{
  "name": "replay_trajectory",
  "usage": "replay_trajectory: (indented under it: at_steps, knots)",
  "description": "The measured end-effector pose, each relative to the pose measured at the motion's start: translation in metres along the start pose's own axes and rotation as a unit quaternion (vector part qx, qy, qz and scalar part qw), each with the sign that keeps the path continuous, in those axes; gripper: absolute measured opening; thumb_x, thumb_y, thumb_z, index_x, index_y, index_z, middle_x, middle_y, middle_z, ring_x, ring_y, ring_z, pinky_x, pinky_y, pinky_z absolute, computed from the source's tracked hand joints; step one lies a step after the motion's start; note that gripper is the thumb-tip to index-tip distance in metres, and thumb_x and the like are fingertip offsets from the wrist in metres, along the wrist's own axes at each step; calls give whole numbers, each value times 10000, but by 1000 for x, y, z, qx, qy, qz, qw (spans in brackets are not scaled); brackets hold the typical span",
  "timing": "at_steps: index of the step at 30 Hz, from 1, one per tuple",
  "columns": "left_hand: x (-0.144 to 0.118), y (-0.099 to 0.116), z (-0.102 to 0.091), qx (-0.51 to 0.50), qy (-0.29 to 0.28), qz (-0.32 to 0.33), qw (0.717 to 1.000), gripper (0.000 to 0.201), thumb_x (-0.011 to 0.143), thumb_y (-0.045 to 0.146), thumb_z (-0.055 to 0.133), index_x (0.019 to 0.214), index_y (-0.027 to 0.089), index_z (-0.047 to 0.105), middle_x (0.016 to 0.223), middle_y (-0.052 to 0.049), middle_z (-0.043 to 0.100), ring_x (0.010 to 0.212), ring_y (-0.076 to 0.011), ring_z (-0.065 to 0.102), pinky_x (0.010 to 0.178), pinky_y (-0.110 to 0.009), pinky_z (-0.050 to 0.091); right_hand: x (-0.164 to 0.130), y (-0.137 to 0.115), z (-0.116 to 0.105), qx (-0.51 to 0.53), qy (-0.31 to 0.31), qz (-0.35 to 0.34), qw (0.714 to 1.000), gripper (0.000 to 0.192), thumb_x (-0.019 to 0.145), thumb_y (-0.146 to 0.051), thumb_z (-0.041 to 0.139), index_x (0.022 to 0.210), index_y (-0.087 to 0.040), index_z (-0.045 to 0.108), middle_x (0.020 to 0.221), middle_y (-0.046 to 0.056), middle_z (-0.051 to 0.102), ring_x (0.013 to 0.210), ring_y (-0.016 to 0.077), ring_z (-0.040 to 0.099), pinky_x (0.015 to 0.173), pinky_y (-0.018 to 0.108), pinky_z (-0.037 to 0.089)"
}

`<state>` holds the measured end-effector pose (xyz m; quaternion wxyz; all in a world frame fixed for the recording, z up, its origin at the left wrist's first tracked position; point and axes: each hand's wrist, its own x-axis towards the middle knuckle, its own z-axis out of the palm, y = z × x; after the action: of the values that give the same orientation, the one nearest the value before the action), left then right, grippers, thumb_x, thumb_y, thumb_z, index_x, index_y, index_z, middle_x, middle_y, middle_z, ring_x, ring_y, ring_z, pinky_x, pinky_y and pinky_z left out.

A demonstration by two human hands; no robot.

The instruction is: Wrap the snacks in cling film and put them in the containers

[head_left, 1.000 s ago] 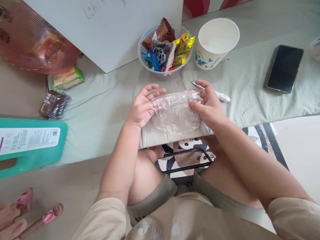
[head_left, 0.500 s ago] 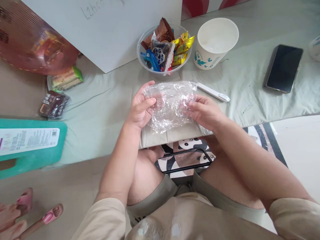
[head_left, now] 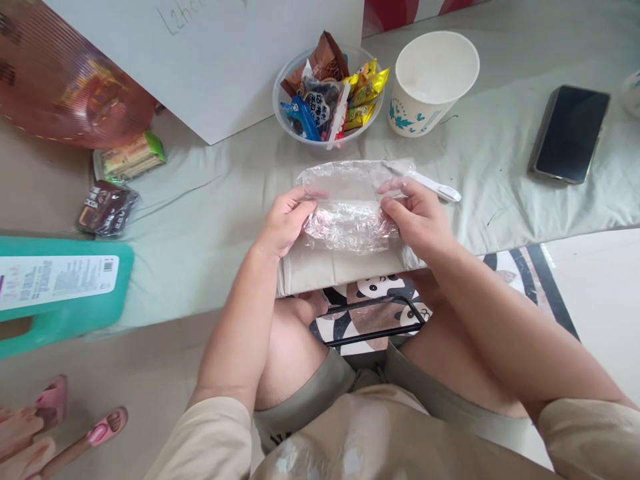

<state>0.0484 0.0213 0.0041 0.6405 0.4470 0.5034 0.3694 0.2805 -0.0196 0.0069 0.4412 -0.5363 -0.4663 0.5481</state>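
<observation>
- The left hand (head_left: 286,223) curls its fingers over the left end of a clear plastic bag (head_left: 350,207), thumb below and fingertips on top, pinching the film.
- The right hand (head_left: 417,217) clamps the bag's right end the same way, fingers bent and pressed down on the crinkled film.
- The clear plastic bag is thin, glossy and full of fine wrinkles; its upper half lies flatter and smoother, while the lower half bunches into a thicker, shinier roll between the two hands.
- The bag rests at the near edge of a low surface draped in a pale grey-green cloth (head_left: 210,200), which is soft and creased, with folds running toward the edge.
- A slim white pen-like stick (head_left: 437,190) lies just beyond the right hand, its near end under the bag's corner.
- Further back stands a round translucent bowl (head_left: 280,113) heaped with glossy foil-wrapped snacks in brown, blue, yellow and red.
- Beside it is a white paper cup (head_left: 434,83), tapered, with a blue-green floral print.
- A flat black phone (head_left: 570,133) with a glassy face lies well apart, to the right.
- To the left sit a dark snack packet (head_left: 106,209) and a green-edged one (head_left: 131,155), near a ribbed reddish fan (head_left: 65,87).
- A white board (head_left: 225,60) leans behind the bowl.
- A teal plastic stool (head_left: 60,287) with a white label stands at the left edge.
</observation>
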Motion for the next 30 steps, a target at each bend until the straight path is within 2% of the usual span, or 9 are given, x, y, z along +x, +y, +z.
replay_trajectory:
  at_steps: [6, 10, 12, 14, 17, 20, 23, 26, 30]
  knots:
    - [-4, 7, -6, -52, -20, 43, 998, 166, 714, 362, 767, 702, 222, 678, 534, 36, 584, 436, -116, 581, 423, -242, 486, 1, 1, -3, 92, -1, -37, 995, 89, 763, -326, 721, 817, -271, 677, 634, -38, 598, 514, 123, 491, 490, 287, 390]
    - [-1, 4, -9, -35, -46, 50, 997, 313, 756, 497, 675, 659, 202, 717, 608, -33, 676, 530, -153, 637, 478, -272, 521, -1, 1, -12, 6, -10, -67, 998, 239, 865, -425, 586, 761, -254, 715, 723, 31, 663, 618, 181, 569, 535, 337, 437]
    - [1, -1, -10, 6, -27, 73, 997, 384, 809, 522, 626, 647, 191, 734, 692, -67, 727, 610, -160, 662, 502, -260, 504, -2, 1, -14, -54, -5, -86, 995, 359, 929, -482, 524, 742, -243, 717, 769, 50, 695, 693, 198, 611, 583, 346, 471]
    - [3, -5, -8, 66, 5, 102, 993, 300, 797, 453, 689, 663, 190, 743, 724, -58, 736, 631, -141, 649, 514, -236, 475, -3, 1, -13, -107, -2, -84, 991, 333, 918, -474, 585, 715, -231, 690, 718, 33, 666, 659, 174, 585, 577, 320, 456]
    - [4, -9, -5, 101, 32, 115, 988, 134, 682, 270, 788, 794, 205, 756, 705, -3, 697, 556, -101, 582, 507, -221, 446, -2, 3, -9, -134, -26, -69, 988, 179, 787, -349, 753, 905, -229, 691, 794, -13, 648, 540, 100, 484, 497, 273, 399]
    - [4, -6, -3, 51, 42, 122, 990, 295, 604, 174, 763, 894, 226, 735, 770, 18, 679, 548, -90, 564, 488, -217, 440, -3, 8, -14, -108, -72, -61, 990, 567, 712, -266, 801, 1251, -288, 626, 1041, -2, 678, 559, 89, 528, 489, 264, 457]
    - [1, 0, -2, 18, -2, 99, 995, 311, 574, 161, 754, 877, 217, 708, 876, 1, 687, 562, -83, 559, 473, -220, 445, -5, 7, -25, -104, -69, -80, 989, 510, 754, -324, 813, 1235, -276, 652, 1130, 46, 709, 875, 189, 691, 732, 325, 606]
    - [-3, 3, -1, 17, -84, 59, 995, 359, 583, 170, 777, 931, 216, 703, 954, -21, 720, 583, -91, 591, 468, -215, 448, -8, -1, -30, -41, -65, -72, 994, 354, 849, -462, 749, 1135, -260, 691, 1142, 68, 742, 1067, 229, 709, 914, 371, 610]
    - [-3, 1, 4, -6, -148, 36, 988, 651, 614, 240, 849, 1231, 287, 648, 1007, -23, 760, 623, -117, 662, 504, -209, 474, -11, -9, -14, -62, -220, 5, 973, 274, 801, -424, 773, 972, -220, 705, 783, 4, 696, 675, 152, 626, 587, 278, 520]
